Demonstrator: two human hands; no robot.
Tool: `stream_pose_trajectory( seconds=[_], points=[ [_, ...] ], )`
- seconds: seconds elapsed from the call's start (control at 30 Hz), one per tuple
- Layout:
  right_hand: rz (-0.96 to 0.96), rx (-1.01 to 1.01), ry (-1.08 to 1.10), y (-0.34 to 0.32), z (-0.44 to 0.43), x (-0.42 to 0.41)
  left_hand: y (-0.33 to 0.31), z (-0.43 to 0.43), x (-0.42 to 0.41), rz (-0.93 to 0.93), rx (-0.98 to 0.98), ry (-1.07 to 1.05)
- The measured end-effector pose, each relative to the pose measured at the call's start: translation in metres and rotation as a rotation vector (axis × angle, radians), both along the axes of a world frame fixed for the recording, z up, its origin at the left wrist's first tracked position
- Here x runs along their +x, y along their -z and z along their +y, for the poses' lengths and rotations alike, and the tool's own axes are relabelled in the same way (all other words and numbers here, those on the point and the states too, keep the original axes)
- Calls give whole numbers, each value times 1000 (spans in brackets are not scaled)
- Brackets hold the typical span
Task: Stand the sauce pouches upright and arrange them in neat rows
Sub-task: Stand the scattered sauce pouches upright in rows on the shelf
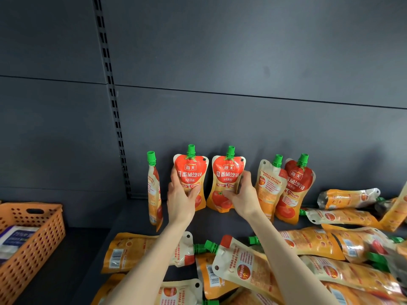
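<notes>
Pouches upright: five; basket: one.

Rightmost pouch cut by edge; basket likewise.

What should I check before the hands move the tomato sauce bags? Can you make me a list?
1. Left hand grips the second pouch: ok.
2. Right hand grips the third pouch: ok.
3. Both held pouches upright, fronts forward: ok.
4. Leftmost pouch faces front: not ok, turned edge-on.
5. Fourth pouch faces front: not ok, its back shows.
6. Lying pouches in front stood up: not ok, flat.
</notes>
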State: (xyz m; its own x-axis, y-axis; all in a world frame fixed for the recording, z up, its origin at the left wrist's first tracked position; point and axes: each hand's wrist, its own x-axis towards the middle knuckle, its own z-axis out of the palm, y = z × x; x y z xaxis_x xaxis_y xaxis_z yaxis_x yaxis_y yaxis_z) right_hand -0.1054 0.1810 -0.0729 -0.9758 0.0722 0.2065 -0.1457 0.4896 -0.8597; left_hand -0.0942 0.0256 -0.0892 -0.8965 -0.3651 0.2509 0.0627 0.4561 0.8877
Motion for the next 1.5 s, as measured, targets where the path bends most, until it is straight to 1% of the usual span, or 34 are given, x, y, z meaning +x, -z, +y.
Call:
stream_pose_trajectory(
  seconds=[0.3,0.4,0.47,0.53,0.63,0.73,0.83,0.93,1.03,1.17,1.23,1.3,1.37,1.5],
  points=[
    [-4,47,57,-4,-4,6,-7,9,12,-60,-17,-28],
    [23,41,105,-7,-2,15,-12,15,30,-23,-13,-27],
    [72,35,129,-12,3,27,-14,21,43,46,-16,-22],
    [147,32,132,-19,10,42,-18,27,52,146,-10,18],
    [262,47,177,-33,27,63,-30,43,52,264,-71,129],
    [352,37,255,-48,55,70,-46,67,43,294,-61,245],
    [422,56,339,-55,88,67,-57,95,29,307,-54,316],
    [401,93,388,-50,120,54,-62,123,17,295,-21,361],
    [335,53,325,-47,141,40,-63,148,8,269,-38,333],
    [241,-103,129,-52,155,24,-66,172,0,245,-117,188],
    [221,-115,59,-54,159,16,-69,180,0,233,-140,117],
    [180,-83,21,-53,162,8,-71,185,0,226,-172,80],
    [158,-71,1,-45,164,0,-70,185,1,235,-194,70],
    [121,-232,-80,-38,161,0,-69,169,1,264,-170,164]
  ],
)
